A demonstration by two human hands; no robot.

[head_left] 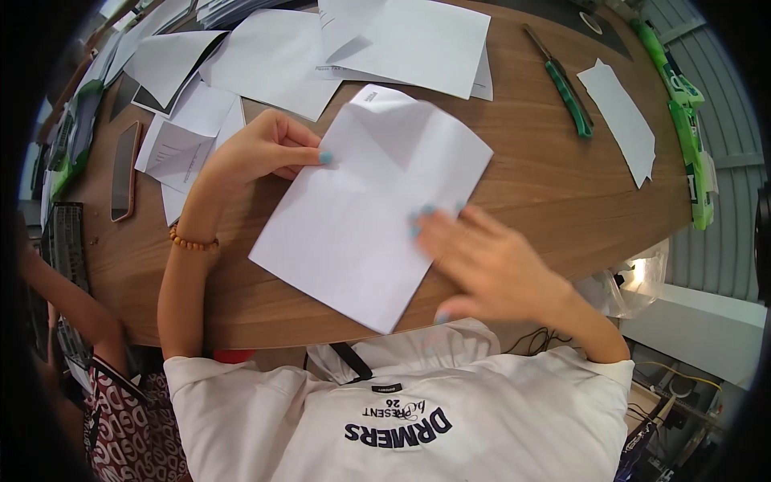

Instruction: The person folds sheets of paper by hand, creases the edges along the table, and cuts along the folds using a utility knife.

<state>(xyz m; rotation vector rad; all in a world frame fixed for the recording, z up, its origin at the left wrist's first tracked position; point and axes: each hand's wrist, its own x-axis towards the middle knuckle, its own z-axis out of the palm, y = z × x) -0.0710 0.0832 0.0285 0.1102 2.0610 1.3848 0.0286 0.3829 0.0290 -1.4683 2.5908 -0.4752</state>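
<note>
A white sheet of paper (353, 217), creased across its upper part, lies at an angle over the table before me. Some small print shows at its raised top corner. My left hand (277, 149) pinches the sheet's upper left edge between thumb and fingers. On the right edge, my right hand (490, 261) rests with fingers stretched out and thumb apart, slightly blurred. Whether its palm touches the paper I cannot tell.
More paper sheets (269, 60) spread over the back of the wooden table (530, 177). A phone (125, 173) lies left. To the right are a green-handled tool (569, 96), a torn paper strip (622, 116) and green packaging (687, 128). Another person's arm (76, 301) shows at left.
</note>
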